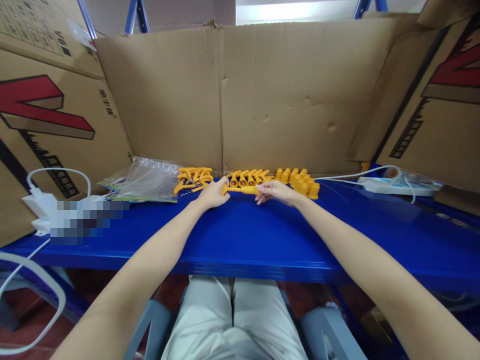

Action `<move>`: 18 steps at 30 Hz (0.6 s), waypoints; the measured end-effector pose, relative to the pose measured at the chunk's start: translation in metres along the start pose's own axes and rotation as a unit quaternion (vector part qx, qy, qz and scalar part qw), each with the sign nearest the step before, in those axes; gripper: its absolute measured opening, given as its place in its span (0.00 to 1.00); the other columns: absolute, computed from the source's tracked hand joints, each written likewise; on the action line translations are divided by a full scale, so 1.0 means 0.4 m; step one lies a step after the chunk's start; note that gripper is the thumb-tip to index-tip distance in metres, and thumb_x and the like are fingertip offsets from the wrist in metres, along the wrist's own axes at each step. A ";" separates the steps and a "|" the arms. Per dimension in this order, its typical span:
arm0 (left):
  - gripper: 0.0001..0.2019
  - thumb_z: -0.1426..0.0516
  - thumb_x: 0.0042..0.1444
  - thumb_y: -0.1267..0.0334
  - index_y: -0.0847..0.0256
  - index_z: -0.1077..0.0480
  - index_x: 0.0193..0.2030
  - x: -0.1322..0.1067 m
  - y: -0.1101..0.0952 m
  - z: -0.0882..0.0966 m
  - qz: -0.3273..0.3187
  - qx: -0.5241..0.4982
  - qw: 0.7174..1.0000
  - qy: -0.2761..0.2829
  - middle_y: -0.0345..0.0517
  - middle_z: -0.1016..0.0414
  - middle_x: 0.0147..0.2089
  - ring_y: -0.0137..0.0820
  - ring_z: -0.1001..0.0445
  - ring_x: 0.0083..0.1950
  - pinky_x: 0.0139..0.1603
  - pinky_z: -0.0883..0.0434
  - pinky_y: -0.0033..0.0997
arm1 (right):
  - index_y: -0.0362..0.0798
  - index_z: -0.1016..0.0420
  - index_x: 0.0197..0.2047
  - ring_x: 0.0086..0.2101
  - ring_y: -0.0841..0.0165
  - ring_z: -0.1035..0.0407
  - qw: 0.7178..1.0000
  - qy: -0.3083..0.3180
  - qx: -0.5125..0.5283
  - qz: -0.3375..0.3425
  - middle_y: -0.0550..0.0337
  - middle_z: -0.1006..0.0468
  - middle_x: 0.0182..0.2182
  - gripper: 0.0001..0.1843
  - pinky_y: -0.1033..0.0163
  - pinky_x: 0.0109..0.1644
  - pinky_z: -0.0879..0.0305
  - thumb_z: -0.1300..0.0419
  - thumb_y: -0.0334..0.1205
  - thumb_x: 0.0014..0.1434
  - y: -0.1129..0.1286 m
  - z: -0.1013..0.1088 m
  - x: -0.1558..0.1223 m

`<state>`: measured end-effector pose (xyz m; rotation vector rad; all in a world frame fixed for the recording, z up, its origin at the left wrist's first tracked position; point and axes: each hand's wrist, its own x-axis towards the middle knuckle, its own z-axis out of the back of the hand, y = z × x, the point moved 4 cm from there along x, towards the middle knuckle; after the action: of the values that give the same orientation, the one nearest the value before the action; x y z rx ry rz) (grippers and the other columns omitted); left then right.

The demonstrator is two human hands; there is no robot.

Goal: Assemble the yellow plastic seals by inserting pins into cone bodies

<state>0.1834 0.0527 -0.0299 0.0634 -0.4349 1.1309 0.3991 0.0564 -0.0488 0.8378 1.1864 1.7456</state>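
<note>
Both my hands reach to the far side of a blue table (240, 235). My left hand (213, 194) is closed round the left end of an orange plastic piece (242, 189) lying flat. My right hand (275, 191) pinches its right end with the fingertips. Behind it stands a row of orange plastic parts (249, 176). A pile of orange parts with small springs (193, 178) lies to the left, and a cluster of orange caps (300, 181) to the right.
Clear plastic bags (144, 181) lie at the left. A white charger with cable (39, 205) sits at the table's left edge, a white power strip (393, 186) at the right. Cardboard walls (285, 95) enclose the back and sides. My knees show below the table's edge.
</note>
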 end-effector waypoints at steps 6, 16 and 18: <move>0.14 0.46 0.50 0.63 0.56 0.36 0.45 0.002 0.005 -0.005 -0.002 -0.037 0.999 -0.012 0.39 0.34 0.26 0.36 0.30 0.31 0.33 0.39 0.30 | 0.45 0.34 0.25 0.16 0.75 0.33 0.999 -0.026 0.021 -0.043 0.55 0.24 0.20 0.23 0.70 0.20 0.41 0.48 0.53 0.65 0.012 -0.017 -0.005; 0.12 0.44 0.47 0.64 0.57 0.36 0.40 0.011 0.010 -0.013 0.003 -0.095 0.995 -0.011 0.35 0.39 0.23 0.32 0.35 0.29 0.33 0.41 0.30 | 0.46 0.34 0.43 0.22 0.74 0.29 0.999 -0.041 -0.006 0.020 0.58 0.20 0.30 0.14 0.68 0.27 0.34 0.35 0.41 0.56 0.025 -0.012 0.001; 0.12 0.44 0.46 0.64 0.57 0.37 0.40 0.011 0.011 -0.012 0.000 -0.116 0.993 -0.019 0.34 0.39 0.24 0.31 0.37 0.29 0.33 0.41 0.29 | 0.45 0.34 0.39 0.21 0.74 0.29 0.999 -0.031 -0.007 0.029 0.58 0.20 0.29 0.13 0.68 0.27 0.34 0.36 0.42 0.57 0.029 -0.015 -0.002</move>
<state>0.1824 0.0598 -0.0334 -0.1190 -0.5968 1.0746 0.3912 0.0513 -0.0399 0.9193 1.1190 1.7595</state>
